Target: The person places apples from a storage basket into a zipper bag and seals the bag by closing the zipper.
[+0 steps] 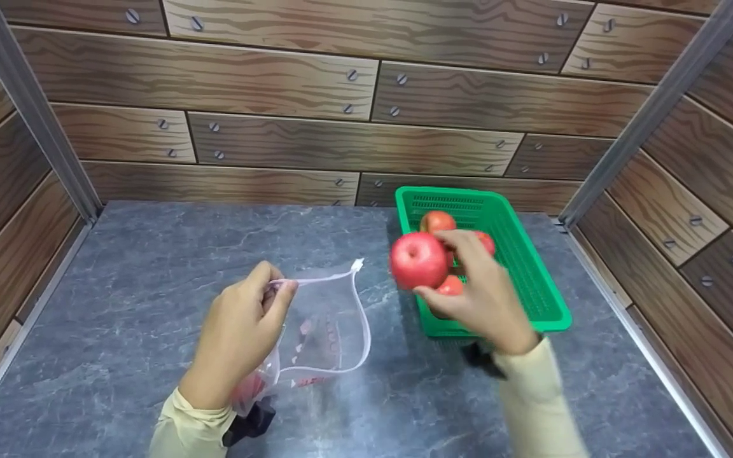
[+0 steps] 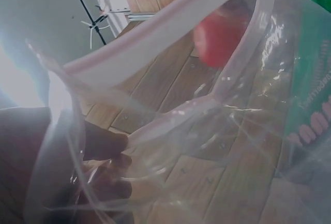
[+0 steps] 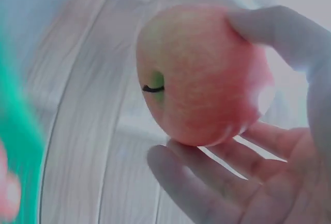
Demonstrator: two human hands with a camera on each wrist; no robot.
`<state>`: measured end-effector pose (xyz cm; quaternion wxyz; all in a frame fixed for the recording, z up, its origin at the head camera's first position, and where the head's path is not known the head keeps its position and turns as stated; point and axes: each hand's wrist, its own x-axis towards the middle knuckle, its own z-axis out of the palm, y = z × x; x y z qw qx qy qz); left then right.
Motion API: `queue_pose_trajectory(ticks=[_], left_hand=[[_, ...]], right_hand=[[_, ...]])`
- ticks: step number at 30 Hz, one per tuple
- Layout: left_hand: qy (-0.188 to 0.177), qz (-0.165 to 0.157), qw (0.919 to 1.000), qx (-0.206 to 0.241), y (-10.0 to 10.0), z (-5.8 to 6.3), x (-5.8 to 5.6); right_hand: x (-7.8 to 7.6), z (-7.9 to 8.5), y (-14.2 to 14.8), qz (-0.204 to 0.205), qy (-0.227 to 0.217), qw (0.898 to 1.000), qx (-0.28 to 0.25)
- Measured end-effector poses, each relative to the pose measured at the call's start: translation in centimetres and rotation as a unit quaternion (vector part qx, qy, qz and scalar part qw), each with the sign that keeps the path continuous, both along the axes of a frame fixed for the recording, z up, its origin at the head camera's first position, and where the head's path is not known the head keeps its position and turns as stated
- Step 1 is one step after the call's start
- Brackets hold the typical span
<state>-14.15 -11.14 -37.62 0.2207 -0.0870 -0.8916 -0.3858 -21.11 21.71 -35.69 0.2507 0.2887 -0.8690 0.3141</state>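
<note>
A red apple (image 1: 417, 259) is in my right hand (image 1: 484, 296), thumb on one side and fingers on the other, beside the near left part of the green basket (image 1: 541, 280). In the right wrist view the apple (image 3: 201, 74) shows a dark stem. My left hand (image 1: 239, 331) pinches the rim of a clear zip bag (image 1: 325, 324) between thumb and fingers. The bag's mouth gapes toward the right, with a white slider at its far corner. Something red shows through the bag's lower left part, partly hidden by the left hand. Through the bag in the left wrist view, the apple (image 2: 220, 38) appears.
Several more red apples (image 1: 438, 221) lie inside the green basket, at the back right of the grey marbled table (image 1: 169, 254). Plank-patterned walls (image 1: 277, 76) and metal posts (image 1: 653, 108) enclose the table at the back and sides.
</note>
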Motion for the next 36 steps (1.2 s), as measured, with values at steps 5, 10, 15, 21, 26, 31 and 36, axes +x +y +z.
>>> queue_pose_trajectory(ticks=[5, 10, 15, 21, 26, 31, 36], left_hand=[[0.017, -0.001, 0.9999, -0.002, 0.0, -0.1, 0.1], [0.024, 0.001, 0.9997, -0.006, -0.1, -0.2, 0.2], [0.022, 0.002, 0.9997, -0.005, -0.2, -0.1, 0.3], [0.018, 0.001, 0.9998, -0.006, 0.0, 0.1, 0.4], [0.015, -0.001, 0.9998, -0.011, 0.1, 0.2, 0.3], [0.021, -0.001, 0.9997, -0.010, 0.1, 0.1, 0.2], [0.029, -0.002, 0.9996, -0.007, 0.0, 0.0, 0.1]], right_hand=[[2.6, 0.5, -3.1, 0.053, 0.025, 0.995, -0.081], [4.5, 0.9, -4.4, 0.098, 0.072, 0.983, -0.138], [5.9, 0.9, -5.0, 0.124, 0.132, 0.968, -0.174], [6.6, 0.5, -5.4, 0.129, 0.153, 0.965, -0.170], [6.7, 0.1, -5.7, 0.135, 0.155, 0.965, -0.163], [6.5, -0.2, -6.1, 0.156, 0.159, 0.963, -0.149], [6.4, -0.3, -6.4, 0.162, 0.176, 0.962, -0.132]])
